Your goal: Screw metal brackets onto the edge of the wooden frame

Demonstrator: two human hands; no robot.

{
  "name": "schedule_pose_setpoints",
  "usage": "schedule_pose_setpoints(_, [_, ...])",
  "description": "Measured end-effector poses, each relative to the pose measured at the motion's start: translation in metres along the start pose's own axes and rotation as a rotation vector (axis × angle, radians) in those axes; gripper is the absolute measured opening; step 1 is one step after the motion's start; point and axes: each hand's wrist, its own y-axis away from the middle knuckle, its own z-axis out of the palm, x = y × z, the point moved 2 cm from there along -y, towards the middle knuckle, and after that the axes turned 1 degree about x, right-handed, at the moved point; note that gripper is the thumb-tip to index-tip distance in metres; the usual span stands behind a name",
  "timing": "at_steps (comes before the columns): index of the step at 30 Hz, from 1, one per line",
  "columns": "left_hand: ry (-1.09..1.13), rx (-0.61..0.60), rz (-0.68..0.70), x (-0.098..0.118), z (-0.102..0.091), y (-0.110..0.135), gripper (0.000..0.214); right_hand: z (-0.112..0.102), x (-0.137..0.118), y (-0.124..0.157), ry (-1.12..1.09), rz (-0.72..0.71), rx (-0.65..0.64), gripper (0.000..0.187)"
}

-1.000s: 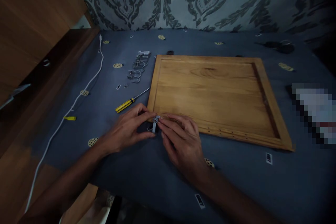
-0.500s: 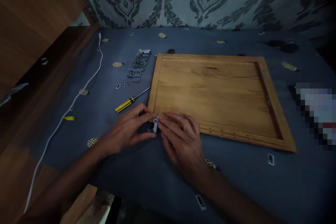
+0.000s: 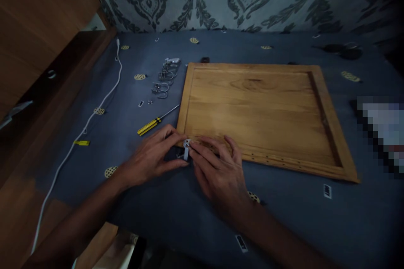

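left hand [image 3: 151, 155] pinched metal fitting [image 3: 186, 152] at wooden panel [image 3: 252, 109]; right hand [image 3: 221, 176] touched it, grip unclear, outer fingers wider than before.

Bare hands [image 3: 151, 153], slim fingers [image 3: 206, 154]; bare forearms [image 3: 90, 210] narrowing toward wrists [image 3: 124, 178].

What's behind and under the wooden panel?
Behind the wooden panel, a small dark object sits near the far edge's left end; a dark sliver, unidentifiable, shows farther right, and a larger dark shape lies beyond the right corner. Whatever is under the panel is covered.
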Motion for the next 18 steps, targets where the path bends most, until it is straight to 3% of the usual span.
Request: schedule_pose_setpoints(18, [0.075,-0.001,-0.010,-0.0012,-0.0009,-0.0013,0.043,0.0002,0.0002,0.0008,0.003,0.005,0.013,0.033])
